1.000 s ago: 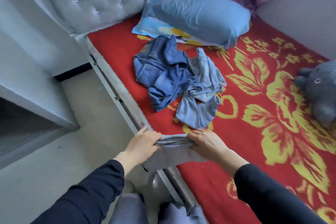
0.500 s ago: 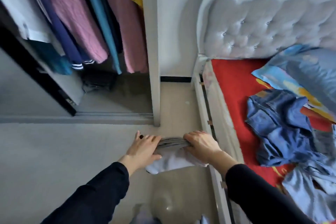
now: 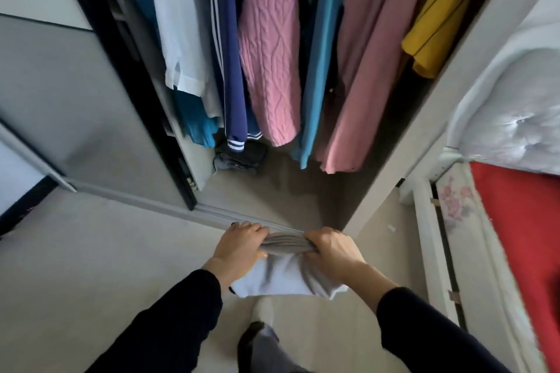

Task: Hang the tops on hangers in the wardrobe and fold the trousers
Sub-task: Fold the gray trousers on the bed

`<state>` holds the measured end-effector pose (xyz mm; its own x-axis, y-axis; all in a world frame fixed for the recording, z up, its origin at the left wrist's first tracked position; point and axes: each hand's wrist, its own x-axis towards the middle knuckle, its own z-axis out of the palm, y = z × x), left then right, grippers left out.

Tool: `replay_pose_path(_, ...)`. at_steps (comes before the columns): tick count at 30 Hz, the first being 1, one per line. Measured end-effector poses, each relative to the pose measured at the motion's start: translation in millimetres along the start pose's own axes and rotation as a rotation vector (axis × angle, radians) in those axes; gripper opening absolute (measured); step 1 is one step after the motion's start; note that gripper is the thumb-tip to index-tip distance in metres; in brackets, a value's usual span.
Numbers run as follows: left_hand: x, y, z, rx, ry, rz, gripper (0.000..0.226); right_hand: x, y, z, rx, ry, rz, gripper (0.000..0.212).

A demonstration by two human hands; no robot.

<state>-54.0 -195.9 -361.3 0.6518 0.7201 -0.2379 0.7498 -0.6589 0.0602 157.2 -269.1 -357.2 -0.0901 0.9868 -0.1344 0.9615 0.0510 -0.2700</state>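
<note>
I grip the folded grey trousers (image 3: 283,269) from both ends, left hand (image 3: 239,248) and right hand (image 3: 331,250) clamped round them, in front of the open wardrobe (image 3: 306,191). If either grip loosens, I reckon the folds could spill apart onto the floor (image 3: 100,254).

A pale floor (image 3: 91,266) fills the lower left of the room. On the right stands a bed with a white frame (image 3: 430,239). The mattress edge (image 3: 457,200) shows a pink flower print, and a red sheet (image 3: 521,221) lies over it. Behind is a pale tufted headboard (image 3: 515,85) (one button shines a little). One small white scrap (image 3: 391,228) lies on the floor near the frame.
</note>
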Motion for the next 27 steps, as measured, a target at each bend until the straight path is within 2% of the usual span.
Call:
replay_pose_path(6,96,-108,58,0.009,-0.014,-0.015,0.036,145,1,75,-0.034,-0.096,0.055,0.026)
replay_pose_path(10,166,-171,132,0.037,0.054,-0.004,0.031,236,17,147,-0.105,-0.057,0.08,0.026)
replay_pose_path(16,288,-242,257,0.113,0.234,0.077,0.026,359,68,266,-0.343,0.041,0.127,0.031)
replay_pose_path(21,393,-275,302,0.223,0.449,0.137,0.035,434,114,317,-0.558,0.207,0.166,0.032)
replay_pose_path(24,441,-273,320,0.267,0.606,0.141,0.036,457,141,338,-0.56,0.314,0.268,0.033)
replay_pose_path(27,473,-263,360,0.138,0.556,0.047,0.043,460,168,380,-0.548,0.318,0.352,0.035)
